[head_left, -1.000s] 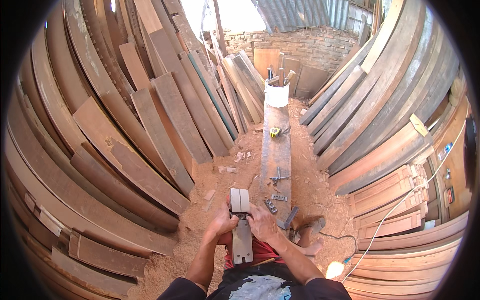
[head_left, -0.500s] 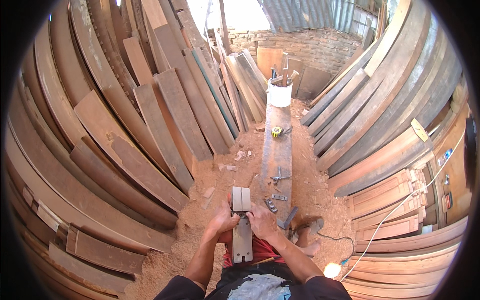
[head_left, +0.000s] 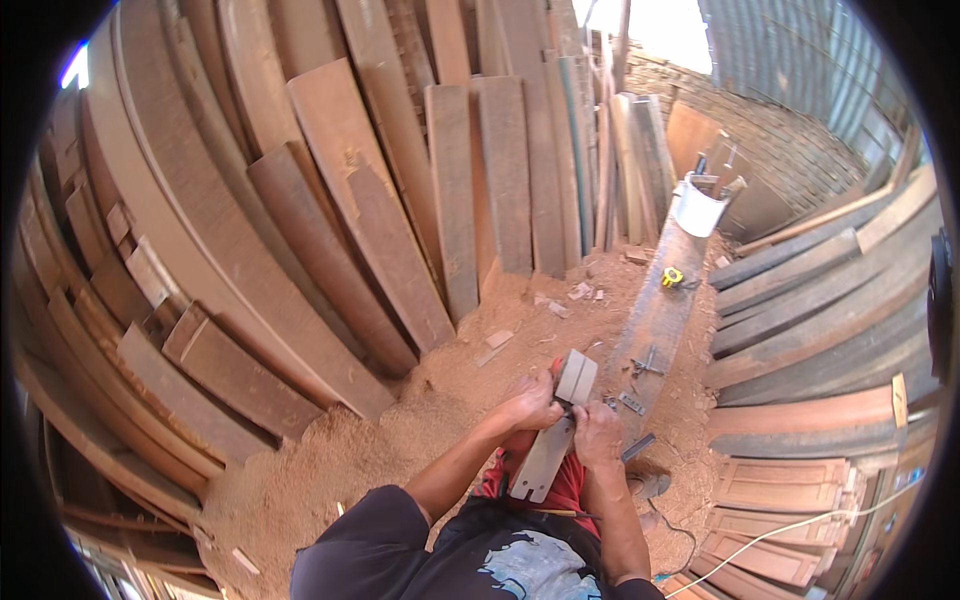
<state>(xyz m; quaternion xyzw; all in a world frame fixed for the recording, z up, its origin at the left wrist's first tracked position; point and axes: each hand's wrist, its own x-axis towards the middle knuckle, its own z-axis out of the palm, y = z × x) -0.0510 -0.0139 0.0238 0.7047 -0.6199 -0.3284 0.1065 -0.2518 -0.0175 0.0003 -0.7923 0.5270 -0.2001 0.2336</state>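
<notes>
An electric hand planer (head_left: 543,462) rests upside down on my lap, its flat metal sole facing up. The shorter front plate (head_left: 576,378) points away from me. My left hand (head_left: 533,404) is closed around its left side at the gap between the two plates. From the other side my right hand (head_left: 598,436) grips the same middle part, fingers bent near the cutter gap. My fingers mostly hide the cutter itself.
A long narrow plank bench (head_left: 655,315) runs away from me, bearing a white bucket of tools (head_left: 699,210), a yellow tape measure (head_left: 671,277) and small metal parts (head_left: 631,403). Boards (head_left: 512,180) lean at left; carved panels (head_left: 780,485) and a pale cord (head_left: 760,540) lie right. Sawdust covers the floor.
My view has swung left, so the bench, bucket and planer sit farther right and look tilted. Both hands stay on the planer's middle.
</notes>
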